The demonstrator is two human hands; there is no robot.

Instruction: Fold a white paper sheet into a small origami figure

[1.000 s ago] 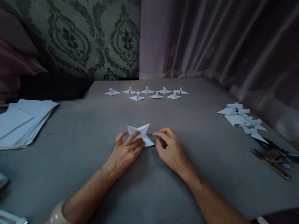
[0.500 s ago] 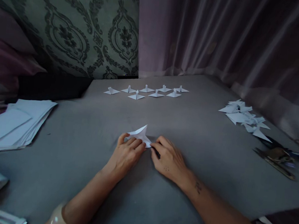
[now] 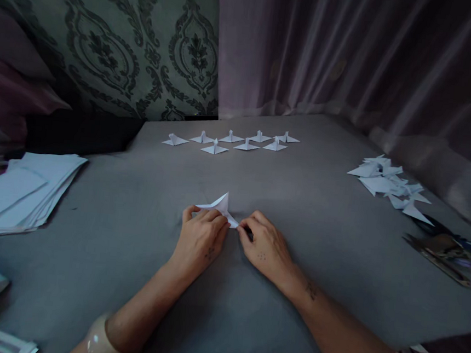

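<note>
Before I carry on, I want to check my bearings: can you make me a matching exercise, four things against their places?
Things
1. Right hand
2. Stack of flat sheets
3. Spaced-out small folded pieces
4. Jumbled heap of folded pieces

Places
A. Far part of the grey surface, beyond both hands
B. Right side, near the dark tools
C. Fingertips at a tip of the pointed white paper
D. Left side

Pairs: 1-C, 2-D, 3-A, 4-B
</note>
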